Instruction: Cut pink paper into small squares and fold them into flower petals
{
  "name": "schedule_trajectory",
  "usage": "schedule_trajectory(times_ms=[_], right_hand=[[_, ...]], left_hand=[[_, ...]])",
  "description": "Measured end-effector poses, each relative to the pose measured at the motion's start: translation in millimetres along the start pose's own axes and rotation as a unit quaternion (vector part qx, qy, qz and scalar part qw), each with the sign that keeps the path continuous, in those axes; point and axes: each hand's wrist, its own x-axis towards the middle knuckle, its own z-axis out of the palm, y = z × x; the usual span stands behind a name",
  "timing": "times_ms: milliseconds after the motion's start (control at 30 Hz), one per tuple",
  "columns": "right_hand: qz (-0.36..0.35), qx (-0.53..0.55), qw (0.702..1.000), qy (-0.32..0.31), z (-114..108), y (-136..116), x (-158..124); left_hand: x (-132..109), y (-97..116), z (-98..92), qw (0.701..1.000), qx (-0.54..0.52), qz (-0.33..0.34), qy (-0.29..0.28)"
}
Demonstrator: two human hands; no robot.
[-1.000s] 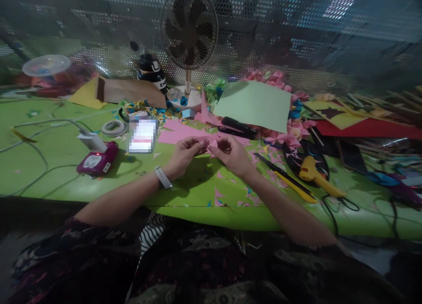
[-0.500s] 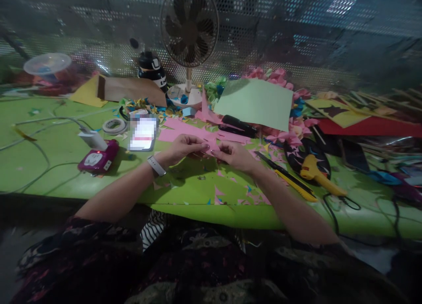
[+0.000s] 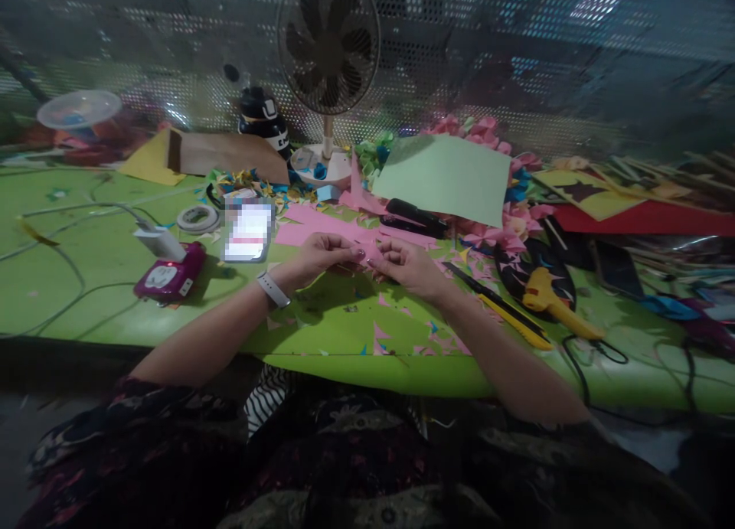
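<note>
Between my two hands is a small piece of pink paper (image 3: pixel 372 252), its shape mostly covered by fingertips. My left hand (image 3: pixel 322 258) pinches it from the left, thumb against fingers. From the right, my right hand (image 3: pixel 410 269) grips the same piece between thumb and fingers. Just behind them lie pink paper strips (image 3: pixel 313 226) on the green table (image 3: pixel 321 322). A black stapler (image 3: pixel 414 218) rests on the strips, beyond my right hand. Pink paper scraps (image 3: pixel 380 334) are scattered in front of the hands.
Left of my hands are a phone (image 3: pixel 248 232), a tape roll (image 3: pixel 198 219) and a purple power adapter (image 3: pixel 171 276) with cables. On the right lie a yellow-black cutter (image 3: pixel 505 311) and a yellow glue gun (image 3: pixel 560 307). A fan (image 3: pixel 329 47) and green paper (image 3: pixel 445 178) are behind.
My right hand's fingers have shifted slightly around the pink paper. Both hands remain in nearly the same place, and the view has moved only a little.
</note>
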Motion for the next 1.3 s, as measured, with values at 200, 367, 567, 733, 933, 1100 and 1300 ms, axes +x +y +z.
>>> schedule_trajectory(times_ms=[200, 367, 567, 733, 933, 1100, 1300], right_hand=[[0.0, -0.007, 1.0, 0.013, 2, 0, 0], [-0.047, -0.018, 0.999, 0.018, 2, 6, 1], [-0.057, -0.017, 0.998, 0.016, 0, 9, 2], [-0.075, -0.082, 0.993, 0.034, 0, 6, 0], [-0.123, -0.188, 0.972, 0.063, 0, 1, -3], [-0.174, -0.238, 0.953, 0.067, 1, 2, -2], [-0.179, -0.239, 0.952, 0.063, 1, 1, -3]], left_hand=[[1, -1, 0.6, 1.0, -0.006, 0.008, 0.006], [1, -2, -0.3, 1.0, 0.001, 0.012, 0.015], [0, -1, 0.5, 1.0, -0.001, 0.015, 0.02], [1, -2, -0.1, 1.0, -0.004, 0.016, 0.017], [2, -3, -2.0, 1.0, -0.002, 0.016, 0.019], [2, -3, -2.8, 1.0, 0.001, 0.017, 0.013], [1, 0, -1.0, 1.0, 0.003, 0.026, 0.012]])
